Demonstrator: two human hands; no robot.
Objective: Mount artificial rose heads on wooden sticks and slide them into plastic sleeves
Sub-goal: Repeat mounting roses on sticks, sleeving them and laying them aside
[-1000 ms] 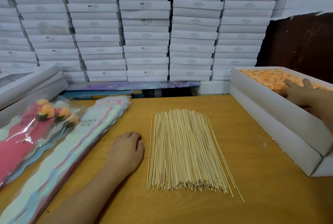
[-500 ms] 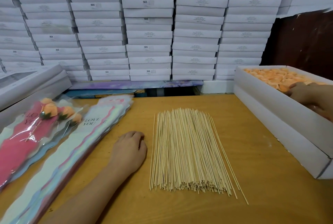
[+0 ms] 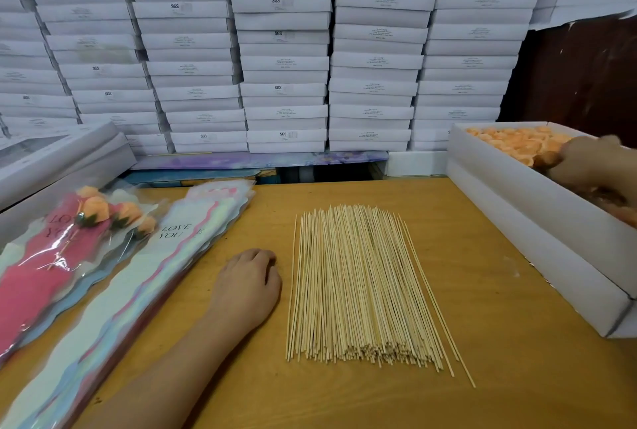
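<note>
A few finished roses (image 3: 103, 213) lie sleeved at the counter's left edge. My right hand (image 3: 593, 166) is in the box (image 3: 517, 194) of rose heads (image 3: 510, 142), grip blurred, cannot tell; left hand (image 3: 246, 285) rests loosely curled beside the sticks (image 3: 358, 287).

The surface (image 3: 482, 290) is a warm honey-brown with faint wood grain. Just right of the left grip (image 3: 246, 285), the sticks (image 3: 358, 287) are pale straw-beige. Left of that grip, the plastic sleeves (image 3: 113, 308) are milky white with pink and pale-blue wavy edges and dark "LOVE YOU" lettering; beyond them the filled sleeves (image 3: 31, 277) show red-pink, holding peach-orange roses (image 3: 94, 208) with green bases. Around the right grip (image 3: 593, 166), the rose heads (image 3: 510, 142) are peach-orange in a white box (image 3: 537, 221). The stacked boxes (image 3: 282, 49) are white with small grey print.
</note>
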